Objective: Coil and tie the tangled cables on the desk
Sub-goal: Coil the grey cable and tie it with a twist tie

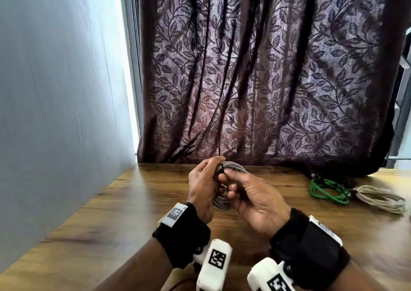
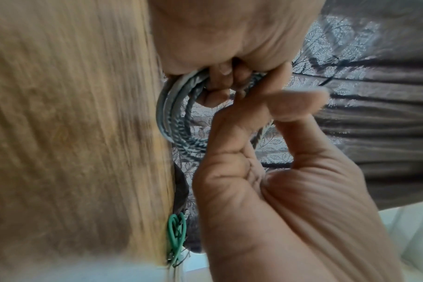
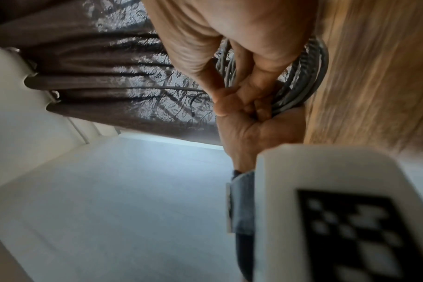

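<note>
My left hand (image 1: 203,186) grips the grey coil (image 1: 233,166), fingers curled round its bundled turns and thumb on top; my right hand (image 1: 251,199) pinches a thin dark tie (image 1: 220,168) against the coil's near-left side. The coil is held upright just above the worktop (image 1: 138,193), between both hands, in front of the curtain (image 1: 255,68). The wrist views show fingers of both hands threaded through the coil's opening, though blur hides where the tie's ends run.

I judge the step in hand to be binding the coil. To do it well, I would keep the left grip firm so the turns stay stacked, draw the tie snug across all strands at one place, and twist or knot it close to the bundle, so that no turn escapes.

Count, taken from the grey coil outward: one grey coil in hand; one green cable (image 1: 329,190) bundled well to its right on the worktop; one beige cable (image 1: 382,198) bundled just beyond the green one. Three cables in all; one tie visible; two hands, both occupied.
</note>
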The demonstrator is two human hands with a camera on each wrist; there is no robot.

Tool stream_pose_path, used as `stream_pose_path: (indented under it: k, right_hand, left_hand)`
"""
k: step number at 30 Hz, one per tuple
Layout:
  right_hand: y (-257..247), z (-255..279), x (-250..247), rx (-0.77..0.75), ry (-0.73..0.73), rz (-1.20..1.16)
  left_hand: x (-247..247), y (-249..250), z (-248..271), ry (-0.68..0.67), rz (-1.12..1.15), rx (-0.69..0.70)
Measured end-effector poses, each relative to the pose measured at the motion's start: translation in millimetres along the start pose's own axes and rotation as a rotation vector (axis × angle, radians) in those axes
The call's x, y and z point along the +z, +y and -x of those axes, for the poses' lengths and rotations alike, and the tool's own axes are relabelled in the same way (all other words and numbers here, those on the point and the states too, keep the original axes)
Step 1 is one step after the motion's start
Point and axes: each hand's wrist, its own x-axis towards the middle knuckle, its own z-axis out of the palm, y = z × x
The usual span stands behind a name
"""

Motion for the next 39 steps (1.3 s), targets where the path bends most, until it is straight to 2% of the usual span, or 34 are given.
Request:
stream_pose_path:
  k: [3,6,10,13,15,21,26,29,33,39]
  right_hand:
    - [1.5,5.0,2.6,-0.011,-0.059,-0.006]
    - [9.1,8.0,4.7,-0.095,-0.069,0.069]
    - [12.9,11.1,4.7,-0.235,-0.043,0.295]
    - [6.9,14.4,3.1,-0.421,-0.035,0.522]
    - [1.1,16.6,1.8,-0.501,-0.052,0.578]
    - [-14.7,20.4,-2.6,-0.592,-0.214,0.846]
    - [-17.0,16.2,-5.3,-0.712,-0.253,1.026]
    - [-20.5,16.6,-6.5,-0.749,-0.271,1.052]
    - [-35.4,18.6,-8.6,-0.753,-0.258,0.905]
    - [-51.8,6.4,-23.7,-0.68,-0.141,0.64]
  left_hand:
    - [-4.7,1.1,-3.8,-0.011,0.083,-0.05]
    - [-5.5,3.7,-4.2,-0.012,0.122,-0.073]
    - [-9.4,3.8,-5.0,-0.003,0.113,-0.085]
    - [-10.2,3.6,-4.6,-0.073,0.071,-0.141]
    - [-9.1,3.9,-3.7,-0.103,0.074,-0.144]
    - [-9.1,1.3,0.5,-0.13,0.179,-0.133]
    - [-4.1,4.8,4.9,-0.15,0.102,-0.1]
    - [-2.4,5.2,5.3,-0.093,0.093,-0.088]
    - [-6.0,-1.8,-1.6,-0.013,-0.071,-0.026]
    - [-3.5,1.1,2.3,-0.116,-0.122,-0.025]
